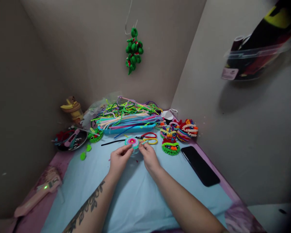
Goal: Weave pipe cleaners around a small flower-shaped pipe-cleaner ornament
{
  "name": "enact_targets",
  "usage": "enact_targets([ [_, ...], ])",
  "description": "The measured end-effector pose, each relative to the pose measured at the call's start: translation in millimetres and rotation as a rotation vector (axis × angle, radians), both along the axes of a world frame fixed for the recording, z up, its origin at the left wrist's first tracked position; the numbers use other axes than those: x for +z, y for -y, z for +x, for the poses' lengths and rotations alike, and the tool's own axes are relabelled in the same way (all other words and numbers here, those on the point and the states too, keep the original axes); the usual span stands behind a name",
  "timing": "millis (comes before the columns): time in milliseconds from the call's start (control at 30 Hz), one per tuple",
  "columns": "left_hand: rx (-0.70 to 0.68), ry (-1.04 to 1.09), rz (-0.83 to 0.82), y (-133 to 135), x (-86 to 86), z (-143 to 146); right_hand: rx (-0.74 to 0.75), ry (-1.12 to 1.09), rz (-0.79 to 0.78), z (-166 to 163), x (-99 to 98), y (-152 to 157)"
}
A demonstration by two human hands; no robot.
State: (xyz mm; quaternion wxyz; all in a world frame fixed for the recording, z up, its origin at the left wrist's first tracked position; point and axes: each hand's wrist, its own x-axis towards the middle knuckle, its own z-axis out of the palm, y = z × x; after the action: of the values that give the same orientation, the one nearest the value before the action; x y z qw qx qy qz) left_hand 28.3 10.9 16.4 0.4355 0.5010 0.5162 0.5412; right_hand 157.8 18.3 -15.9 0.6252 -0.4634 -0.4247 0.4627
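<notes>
A pale blue cloth [87, 194] spreads in front of a blue tray [126, 130] piled with colorful fuzzy stems [131, 111]. A black phone [200, 166] lies to the tray's near right. Before the tray, the left hand [120, 158] and right hand [150, 158] pinch narrowly. Red-and-yellow scissors [142, 138] rest just before the tray, beside a multicolored coil [131, 141] held between both hands.

The left hand [120, 157] is partly hiding the coil [131, 141]; at two o'clock, a label [230, 73] is blurring illegibly.
</notes>
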Motion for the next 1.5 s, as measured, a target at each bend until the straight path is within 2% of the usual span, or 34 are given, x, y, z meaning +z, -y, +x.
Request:
enact_targets([
  [133, 0.053, 0.056, -0.023, -7, -1.0, -8, 0.019, 0.018, -0.108, 9, 6.4, 1],
  [300, 0.124, 0.115, -0.051, -15, -2.5, -18, -0.16, 0.124, 0.008, 29, 14.0, -5],
  [433, 0.146, 0.192, -0.063, -20, -3.8, -21, -0.08, 0.165, -0.021, 36, 11.1, -11],
  [633, 0.141, 0.315, -0.078, -24, -4.8, -23, 0.069, 0.248, -0.072, 29, 2.9, -11],
  [733, 0.114, 0.309, -0.093, -24, -4.9, -23, 0.034, 0.256, -0.045, 28, 3.8, -10],
  [900, -0.017, 0.204, -0.157, -23, -7.2, -22, -0.114, 0.094, -0.009, 32, 13.6, -7],
  [1033, -0.099, 0.182, -0.195, -21, -7.6, -19, -0.177, 0.053, 0.06, 32, 16.3, -7],
  [1233, -0.161, 0.205, -0.202, -14, -5.2, -9, -0.037, -0.126, -0.033, 20, 11.2, -5],
  [1333, -0.147, 0.218, -0.164, -13, -7.5, -8, 0.042, -0.096, -0.046, 13, 11.5, -2],
  [1500, -0.115, 0.202, -0.108, -14, -11.5, -8, 0.054, -0.092, -0.057, 8, 12.1, 2],
])
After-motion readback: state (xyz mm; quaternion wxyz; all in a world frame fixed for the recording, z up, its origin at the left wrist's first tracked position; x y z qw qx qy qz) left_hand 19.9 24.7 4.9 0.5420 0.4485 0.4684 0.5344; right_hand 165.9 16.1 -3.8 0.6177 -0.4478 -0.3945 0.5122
